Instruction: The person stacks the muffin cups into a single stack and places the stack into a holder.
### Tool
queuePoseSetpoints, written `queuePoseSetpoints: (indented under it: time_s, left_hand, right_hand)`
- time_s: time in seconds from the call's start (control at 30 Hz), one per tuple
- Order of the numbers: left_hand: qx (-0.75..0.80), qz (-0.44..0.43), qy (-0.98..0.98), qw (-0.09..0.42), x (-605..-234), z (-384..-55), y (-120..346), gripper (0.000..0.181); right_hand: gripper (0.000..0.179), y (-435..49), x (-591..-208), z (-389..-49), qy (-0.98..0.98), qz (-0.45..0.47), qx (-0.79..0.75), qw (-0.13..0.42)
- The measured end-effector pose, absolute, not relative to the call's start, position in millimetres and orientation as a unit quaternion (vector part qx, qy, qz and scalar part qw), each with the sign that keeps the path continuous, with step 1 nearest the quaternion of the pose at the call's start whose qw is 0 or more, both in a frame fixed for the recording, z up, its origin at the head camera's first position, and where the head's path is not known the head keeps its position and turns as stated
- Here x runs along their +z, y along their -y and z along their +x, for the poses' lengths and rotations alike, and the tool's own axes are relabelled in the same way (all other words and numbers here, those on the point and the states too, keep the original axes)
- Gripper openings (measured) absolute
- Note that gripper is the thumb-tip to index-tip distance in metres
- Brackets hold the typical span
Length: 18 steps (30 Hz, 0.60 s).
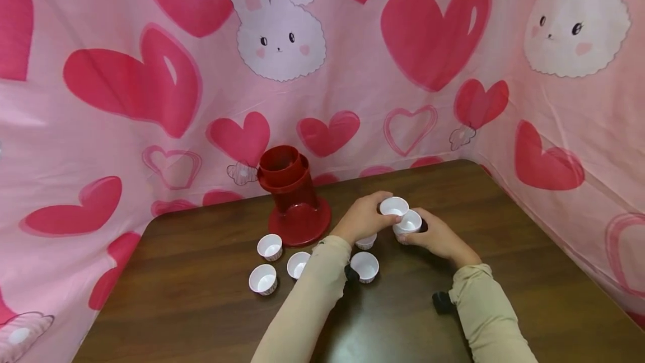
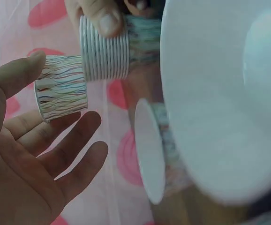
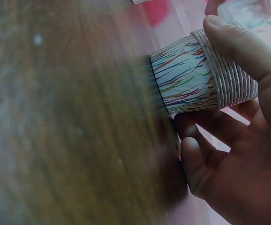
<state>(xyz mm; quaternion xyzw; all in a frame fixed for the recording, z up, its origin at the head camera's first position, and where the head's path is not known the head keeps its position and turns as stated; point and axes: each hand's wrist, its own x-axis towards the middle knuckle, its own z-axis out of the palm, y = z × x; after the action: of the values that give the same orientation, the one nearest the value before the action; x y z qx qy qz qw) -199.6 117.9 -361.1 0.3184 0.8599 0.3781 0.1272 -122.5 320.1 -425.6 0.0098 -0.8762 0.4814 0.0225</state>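
In the head view my left hand [image 1: 364,218] pinches a single small paper cup [image 1: 394,206] between thumb and fingers. The left wrist view shows wavy coloured lines on this cup's side. Right beside it, my right hand [image 1: 439,234] grips a stack of nested paper cups [image 1: 409,224]. Several ribbed rims of the stack [image 3: 229,75] show in the right wrist view, with its base close to the wooden tabletop. The single cup overlaps the stack's upper left in the head view. Another cup [image 1: 366,242] stands just below the left hand, partly hidden by it.
Loose white cups stand upright on the dark wooden table [image 1: 201,273]: one [image 1: 365,267] beside the left forearm, others [image 1: 263,280] further left. One [image 1: 298,265] is partly behind the left sleeve. A red plastic stand [image 1: 297,200] with a round base and upright tube is behind them.
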Motion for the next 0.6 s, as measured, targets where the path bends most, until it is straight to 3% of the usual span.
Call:
queuePoseSetpoints:
  time_s: [0.6]
  left_hand:
    - [0.397, 0.297, -0.858, 0.135, -371.6, -189.9, -145.7, 0.061]
  right_hand:
    - [0.076, -320.7, -423.7, -122.2, 0.875, -0.002, 0.484, 0.011]
